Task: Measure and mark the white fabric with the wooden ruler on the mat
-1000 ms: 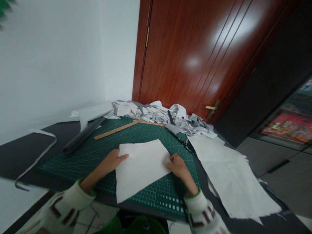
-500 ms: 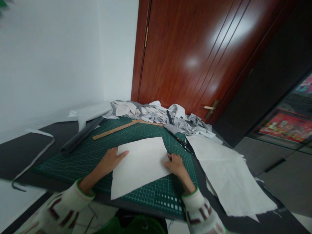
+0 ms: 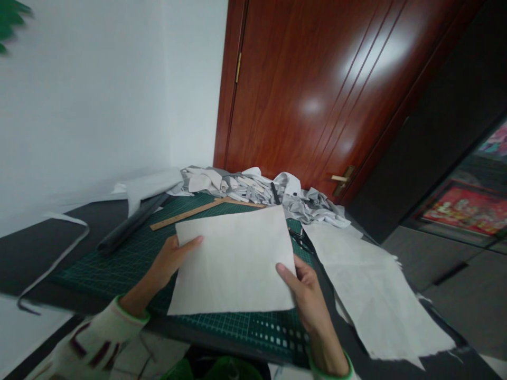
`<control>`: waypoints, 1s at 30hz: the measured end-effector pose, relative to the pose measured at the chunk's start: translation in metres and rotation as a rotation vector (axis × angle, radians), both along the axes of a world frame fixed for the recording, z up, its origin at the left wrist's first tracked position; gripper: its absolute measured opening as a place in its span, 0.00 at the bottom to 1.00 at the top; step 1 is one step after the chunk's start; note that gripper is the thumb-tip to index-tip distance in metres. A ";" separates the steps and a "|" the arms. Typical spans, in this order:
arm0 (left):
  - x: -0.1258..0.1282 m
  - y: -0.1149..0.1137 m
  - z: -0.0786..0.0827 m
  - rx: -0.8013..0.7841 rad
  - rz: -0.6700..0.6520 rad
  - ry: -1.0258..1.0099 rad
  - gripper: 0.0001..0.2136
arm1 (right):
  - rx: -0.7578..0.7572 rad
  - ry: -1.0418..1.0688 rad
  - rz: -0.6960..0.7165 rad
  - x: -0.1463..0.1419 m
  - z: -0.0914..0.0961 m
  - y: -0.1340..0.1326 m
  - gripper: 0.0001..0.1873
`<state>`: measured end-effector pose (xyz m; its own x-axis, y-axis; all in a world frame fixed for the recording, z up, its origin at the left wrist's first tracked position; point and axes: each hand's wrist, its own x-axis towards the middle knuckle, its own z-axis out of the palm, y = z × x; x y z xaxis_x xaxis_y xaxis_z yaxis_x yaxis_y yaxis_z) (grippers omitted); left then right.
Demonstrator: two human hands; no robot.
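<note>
A roughly rectangular piece of off-white fabric [image 3: 235, 264] is stretched between both hands above a green cutting mat [image 3: 119, 269]. My left hand [image 3: 174, 256] grips its left edge, thumb on top and the fingers hidden beneath. At the right edge my right hand [image 3: 304, 287] is closed on the same piece, its thumb over the front and fingers behind. Just past the fabric's right side lie black-handled scissors [image 3: 301, 241], partly covered by it. Beyond its top edge rests a wooden ruler [image 3: 186, 215].
Fabric scraps [image 3: 253, 184] are heaped along the back, before a wooden door [image 3: 293, 95]. Large off-white fabric sheets [image 3: 376, 290] lie at the right. On the left are a dark roll [image 3: 130, 227] and a pale strip [image 3: 65, 253] hanging over the table edge.
Both hands have raised the fabric off the mat and brought it nearer. Its right side has swung up and outward, and it now covers part of the scissors.
</note>
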<state>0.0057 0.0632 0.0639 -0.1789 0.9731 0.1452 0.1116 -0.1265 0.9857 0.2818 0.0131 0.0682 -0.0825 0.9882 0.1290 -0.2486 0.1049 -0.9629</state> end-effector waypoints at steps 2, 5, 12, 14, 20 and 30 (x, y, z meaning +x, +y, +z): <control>0.004 0.001 0.002 -0.016 -0.089 -0.106 0.19 | 0.032 0.064 0.005 -0.005 0.008 -0.017 0.18; 0.012 0.005 0.001 -0.034 -0.159 -0.269 0.18 | 0.072 0.113 0.003 -0.012 0.013 -0.034 0.18; 0.025 0.006 0.007 -0.178 -0.117 -0.330 0.23 | 0.057 0.219 -0.099 -0.009 0.020 -0.044 0.15; 0.026 0.003 0.013 -0.226 -0.151 -0.329 0.21 | 0.022 0.284 -0.084 -0.007 0.024 -0.043 0.16; 0.029 0.001 0.018 -0.255 -0.269 -0.203 0.23 | -0.007 0.402 -0.102 -0.009 0.044 -0.042 0.21; 0.048 -0.038 0.031 0.327 -0.662 0.102 0.31 | 0.200 0.361 -0.062 -0.019 0.072 -0.031 0.07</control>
<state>0.0542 0.0252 0.0950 0.4599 0.7769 0.4300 -0.0006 -0.4840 0.8751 0.2626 -0.0182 0.1397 0.0623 0.9425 0.3282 -0.5535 0.3063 -0.7745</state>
